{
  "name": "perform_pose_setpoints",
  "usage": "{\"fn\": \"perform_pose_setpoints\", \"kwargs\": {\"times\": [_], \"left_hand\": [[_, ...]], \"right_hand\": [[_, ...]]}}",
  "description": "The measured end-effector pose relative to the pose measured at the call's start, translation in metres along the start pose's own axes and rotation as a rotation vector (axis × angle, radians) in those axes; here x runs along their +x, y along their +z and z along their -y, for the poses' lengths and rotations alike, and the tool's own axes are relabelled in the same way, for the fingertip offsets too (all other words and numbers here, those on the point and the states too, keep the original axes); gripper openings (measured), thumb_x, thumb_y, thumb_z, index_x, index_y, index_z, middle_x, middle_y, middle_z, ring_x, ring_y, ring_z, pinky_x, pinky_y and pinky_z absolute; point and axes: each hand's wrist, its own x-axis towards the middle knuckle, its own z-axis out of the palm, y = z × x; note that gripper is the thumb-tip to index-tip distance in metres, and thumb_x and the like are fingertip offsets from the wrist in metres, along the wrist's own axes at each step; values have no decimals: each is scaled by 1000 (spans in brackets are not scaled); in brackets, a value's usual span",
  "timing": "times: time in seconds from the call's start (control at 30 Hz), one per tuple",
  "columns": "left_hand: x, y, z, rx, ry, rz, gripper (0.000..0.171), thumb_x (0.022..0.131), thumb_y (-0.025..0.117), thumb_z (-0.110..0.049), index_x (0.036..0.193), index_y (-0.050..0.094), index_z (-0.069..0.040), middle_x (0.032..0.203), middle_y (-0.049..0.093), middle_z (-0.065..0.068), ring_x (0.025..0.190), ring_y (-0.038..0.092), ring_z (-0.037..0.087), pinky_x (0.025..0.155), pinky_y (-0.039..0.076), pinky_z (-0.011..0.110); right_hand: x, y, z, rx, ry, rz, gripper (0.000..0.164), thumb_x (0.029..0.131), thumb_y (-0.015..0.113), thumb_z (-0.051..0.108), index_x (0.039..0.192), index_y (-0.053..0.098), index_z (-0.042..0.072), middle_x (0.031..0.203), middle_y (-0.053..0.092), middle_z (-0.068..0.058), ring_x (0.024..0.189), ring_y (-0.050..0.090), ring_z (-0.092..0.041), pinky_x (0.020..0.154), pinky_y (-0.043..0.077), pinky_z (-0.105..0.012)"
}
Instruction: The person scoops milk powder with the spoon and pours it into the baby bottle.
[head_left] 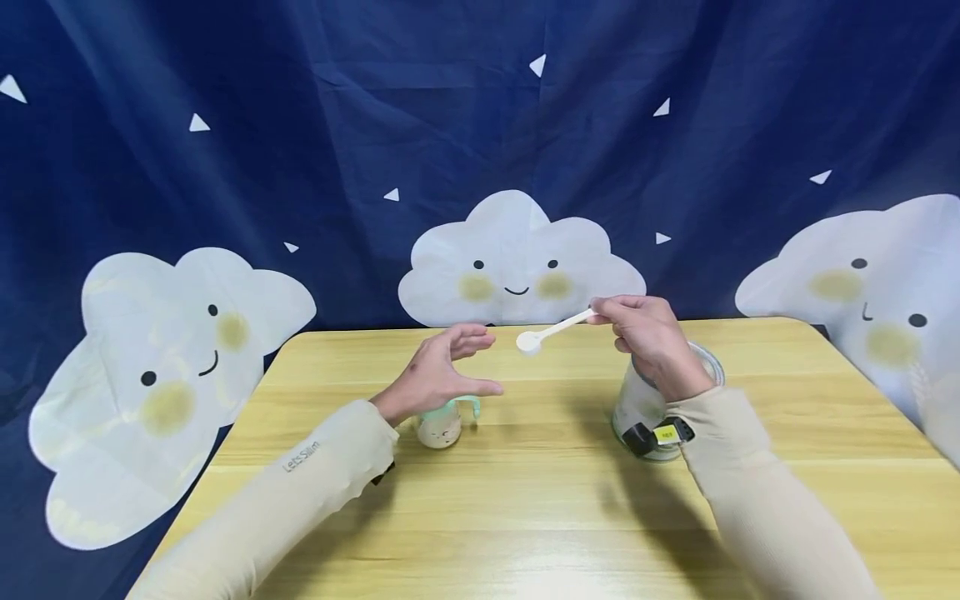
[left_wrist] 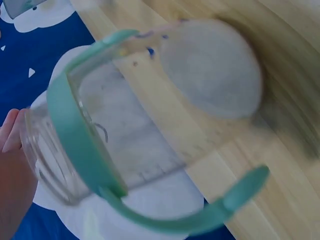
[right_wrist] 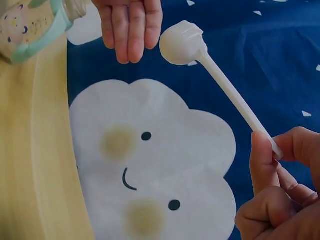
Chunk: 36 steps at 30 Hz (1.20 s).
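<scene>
My right hand [head_left: 651, 335] pinches the end of a white long-handled measuring scoop [head_left: 529, 342] between thumb and fingers, held up above the table. In the right wrist view the bowl of the scoop [right_wrist: 181, 44] is near the left hand's fingertips, apart from them. I hold my left hand [head_left: 438, 372] with fingers and thumb spread, nothing between them. Below it stands a clear baby bottle [head_left: 440, 432] with a mint-green collar and handles, partly hidden by that hand. The left wrist view shows the bottle's transparent neck [left_wrist: 47, 155] without a cap.
A large pale can [head_left: 633, 408] stands on the right of the wooden table [head_left: 525, 517], partly covered by the right hand and wrist. Behind the table hangs a dark blue curtain [head_left: 420, 100] printed with smiling clouds.
</scene>
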Motion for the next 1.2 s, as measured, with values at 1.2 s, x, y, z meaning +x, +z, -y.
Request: {"fn": "perform_pose_setpoints", "kwargs": {"times": [1.2], "left_hand": [[-40,-26,50,63,-76,-95,73,66,95,-16,127,58,-2,125,66,11,123,58,31,106,44,48]], "right_hand": [[2,95,-23,4,69,82,27,97,64,14,115,71,-5,78,71,4,43,24,-2,41,21,-15]]}}
